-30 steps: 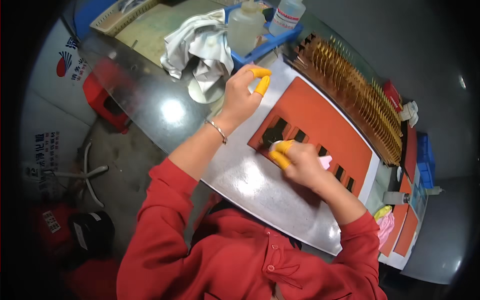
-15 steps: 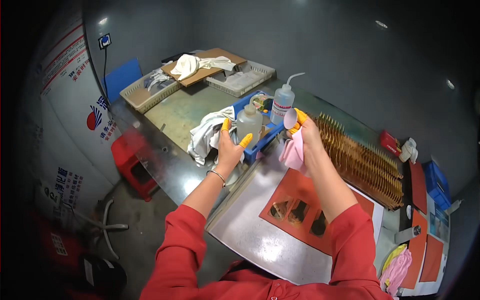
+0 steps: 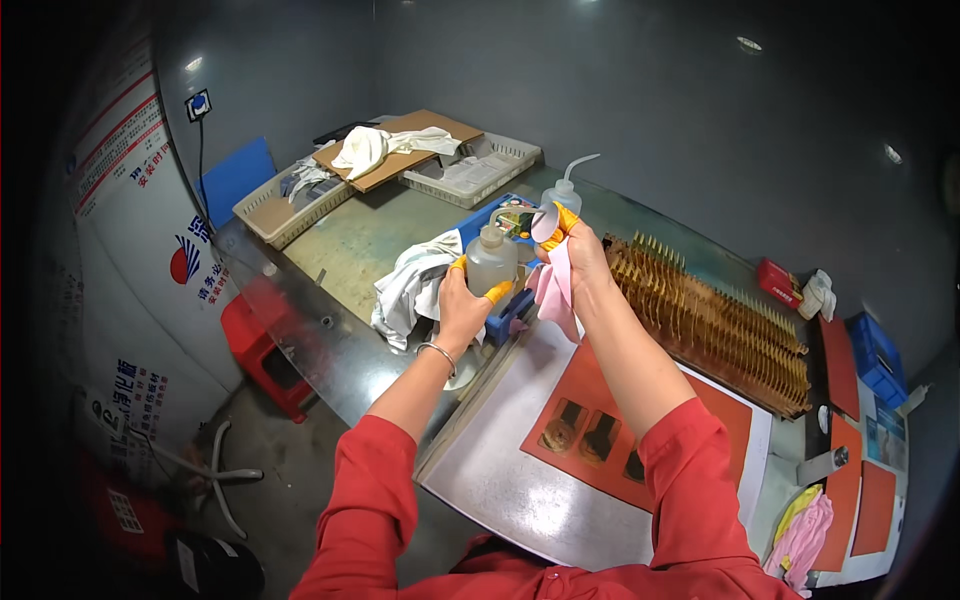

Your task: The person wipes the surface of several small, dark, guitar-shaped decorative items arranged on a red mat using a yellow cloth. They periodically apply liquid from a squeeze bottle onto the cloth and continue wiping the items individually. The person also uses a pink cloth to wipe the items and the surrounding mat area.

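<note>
My left hand [image 3: 466, 318], with yellow finger cots on its tips, is closed around a translucent plastic wash bottle [image 3: 492, 262]. The bottle's bent spout points toward my right hand [image 3: 585, 255]. That hand, also in yellow finger cots, grips a pink cloth [image 3: 554, 290] that hangs below the palm. Its fingertips also pinch a small pale, smooth rounded piece [image 3: 545, 222], whose exact kind I cannot make out. A second wash bottle [image 3: 562, 197] stands just behind, partly hidden by my right hand. White cloths [image 3: 415, 288] lie beside my left hand.
An orange-red mat [image 3: 570, 425] with dark cut-out shapes lies on a white board [image 3: 480, 470]. At the right runs a golden slotted rack [image 3: 710, 330]. A blue tray [image 3: 500, 325] sits by the bottles; baskets [image 3: 475, 180] stand at the back. A red stool [image 3: 262, 345] is left.
My left hand has closed onto the wash bottle. The right hand, carrying the pale piece and pink cloth, has come left, close to the bottle's spout.
</note>
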`<state>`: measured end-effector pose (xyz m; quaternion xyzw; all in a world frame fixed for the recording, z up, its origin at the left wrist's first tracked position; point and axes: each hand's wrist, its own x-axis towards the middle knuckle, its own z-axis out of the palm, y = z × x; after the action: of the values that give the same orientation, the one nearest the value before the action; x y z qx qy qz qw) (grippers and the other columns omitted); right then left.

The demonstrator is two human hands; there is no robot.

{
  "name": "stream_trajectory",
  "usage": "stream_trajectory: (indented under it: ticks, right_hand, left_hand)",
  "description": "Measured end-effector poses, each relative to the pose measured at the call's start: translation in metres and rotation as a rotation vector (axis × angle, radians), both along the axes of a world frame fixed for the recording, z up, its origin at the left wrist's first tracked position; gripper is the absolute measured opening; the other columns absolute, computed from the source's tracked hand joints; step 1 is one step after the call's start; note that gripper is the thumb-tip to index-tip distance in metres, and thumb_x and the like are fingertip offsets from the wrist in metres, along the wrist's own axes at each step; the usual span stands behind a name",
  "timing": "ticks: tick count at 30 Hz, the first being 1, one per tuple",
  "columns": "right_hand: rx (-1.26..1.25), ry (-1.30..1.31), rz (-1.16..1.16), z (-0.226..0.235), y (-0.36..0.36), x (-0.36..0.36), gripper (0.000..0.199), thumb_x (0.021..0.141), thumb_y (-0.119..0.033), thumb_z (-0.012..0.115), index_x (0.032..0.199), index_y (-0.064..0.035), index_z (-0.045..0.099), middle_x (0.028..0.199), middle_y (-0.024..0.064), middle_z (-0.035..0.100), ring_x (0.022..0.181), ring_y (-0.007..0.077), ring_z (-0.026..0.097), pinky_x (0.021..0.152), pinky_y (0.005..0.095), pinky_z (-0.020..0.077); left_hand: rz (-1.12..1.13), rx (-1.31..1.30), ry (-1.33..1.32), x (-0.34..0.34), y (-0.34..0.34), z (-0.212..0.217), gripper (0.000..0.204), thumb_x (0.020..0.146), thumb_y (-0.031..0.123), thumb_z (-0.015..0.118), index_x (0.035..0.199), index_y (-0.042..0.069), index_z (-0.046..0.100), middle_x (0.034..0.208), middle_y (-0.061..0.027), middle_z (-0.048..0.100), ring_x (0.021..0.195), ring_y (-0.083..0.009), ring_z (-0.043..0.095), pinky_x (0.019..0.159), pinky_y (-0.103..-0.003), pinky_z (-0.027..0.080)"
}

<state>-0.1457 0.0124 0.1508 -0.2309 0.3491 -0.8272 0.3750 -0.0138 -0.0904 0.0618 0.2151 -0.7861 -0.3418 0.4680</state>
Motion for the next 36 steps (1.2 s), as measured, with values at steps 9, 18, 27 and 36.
stream_trajectory:
  ticks: [9,18,27,36]
  right_hand:
    - [0.001,-0.059,-0.054,0.003,-0.002,0.000,0.017,0.091,-0.015,0.043,0.089,-0.0066,0.059,0.072,0.0055,0.060,0.050,0.0136,0.054,0.038,0.0249,0.0404]
    - [0.024,-0.073,-0.040,0.009,-0.001,0.001,0.019,0.092,-0.021,0.046,0.088,-0.0047,0.056,0.068,0.0045,0.057,0.046,0.0127,0.049,0.036,0.0246,0.0390]
    - [0.049,-0.006,-0.014,0.009,-0.001,0.003,0.020,0.093,-0.019,0.042,0.085,-0.0054,0.055,0.066,0.0035,0.054,0.047,0.0111,0.047,0.037,0.0234,0.0374]
    - [-0.025,0.142,0.077,0.026,0.079,-0.005,0.021,0.090,-0.022,0.047,0.082,-0.0041,0.053,0.064,0.0029,0.051,0.044,0.0086,0.043,0.037,0.0219,0.0339]
  left_hand:
    - [0.020,0.042,-0.019,-0.001,0.003,0.005,0.057,0.064,0.027,0.079,0.104,-0.003,0.052,0.099,-0.0181,0.058,0.096,-0.0329,0.054,0.082,-0.040,0.042]
    - [0.051,0.045,-0.026,-0.004,0.000,-0.001,0.056,0.064,0.027,0.079,0.102,-0.003,0.053,0.095,-0.0190,0.059,0.093,-0.0347,0.055,0.080,-0.041,0.042]
    - [-0.008,0.091,0.020,-0.001,0.001,0.003,0.057,0.064,0.025,0.080,0.106,-0.003,0.053,0.097,-0.0177,0.062,0.088,-0.0306,0.060,0.076,-0.036,0.046]
    - [-0.062,-0.027,-0.019,-0.009,-0.015,-0.014,0.054,0.072,0.029,0.076,0.106,-0.005,0.052,0.095,-0.0148,0.061,0.086,-0.0238,0.058,0.077,-0.032,0.045]
